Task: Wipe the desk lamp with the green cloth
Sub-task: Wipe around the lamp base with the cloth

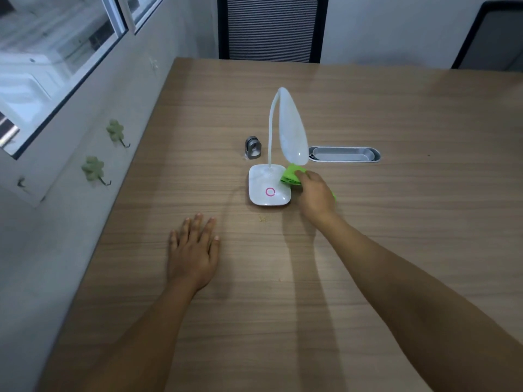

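While the left hand (194, 251) lies flat on the wood-grain tabletop (396, 222) at lower left of centre, fingers spread and holding nothing, the right hand (315, 193) just right of centre has its fingers clamped on a bunched bright green cloth (291, 176). That cloth presses against the right edge of the square white base with a pink ring button (268, 185), part of the white plastic desk lamp with a bent gooseneck and teardrop head (291, 131) standing mid-frame. Judging by this, wiping is under way at the base. Next, the cloth likely needs to sweep across the base top, then climb the thin neck; the free hand may have to steady the light lamp. A small grey metal clip (252, 148) and an oval silver cable tray (343, 154) sit nearby.
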Available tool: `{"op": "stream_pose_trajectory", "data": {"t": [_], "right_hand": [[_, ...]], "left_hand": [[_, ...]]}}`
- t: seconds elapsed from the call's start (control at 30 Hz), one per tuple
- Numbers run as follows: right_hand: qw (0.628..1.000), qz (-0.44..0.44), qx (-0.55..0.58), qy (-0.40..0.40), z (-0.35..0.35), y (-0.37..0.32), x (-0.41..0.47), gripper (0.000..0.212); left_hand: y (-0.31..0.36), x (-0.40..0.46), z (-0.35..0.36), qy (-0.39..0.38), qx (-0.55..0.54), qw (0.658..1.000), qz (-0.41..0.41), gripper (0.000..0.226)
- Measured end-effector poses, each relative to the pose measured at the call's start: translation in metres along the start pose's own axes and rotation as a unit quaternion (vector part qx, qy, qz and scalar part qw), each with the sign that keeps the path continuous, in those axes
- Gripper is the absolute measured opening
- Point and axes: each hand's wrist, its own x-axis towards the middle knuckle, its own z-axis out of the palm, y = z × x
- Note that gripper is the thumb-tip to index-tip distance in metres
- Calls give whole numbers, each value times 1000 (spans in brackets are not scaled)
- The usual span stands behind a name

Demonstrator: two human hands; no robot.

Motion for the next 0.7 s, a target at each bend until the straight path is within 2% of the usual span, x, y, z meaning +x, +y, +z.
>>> {"op": "stream_pose_trajectory", "data": {"t": [0.07,0.17,0.3,0.4,0.53,0.63,0.7], "right_hand": [[999,-29,15,-2,3,-13,-2,54],[996,-81,-13,-47,6,-19,-8,51],[997,-26,-37,-67,2,0,-11,52],[997,-9,-56,-51,-2,-1,-14,52],[995,-82,-57,-29,3,-29,-21,50],[993,-112,-20,-34,10,-36,-23,45],[987,-162,2,-15,15,-33,-25,42]], "left_hand": [[0,0,-1,1,1,1000,1,60],[-1,-1,-1,1,1,1000,2,61],[0,0,-1,-1,-6,1000,2,62],[0,-1,0,0,-12,1000,3,61],[0,-1,-2,-1,-7,1000,3,61],[0,-2,-3,0,-4,1000,2,61],[0,-2,-4,1,0,1000,2,61]]}}
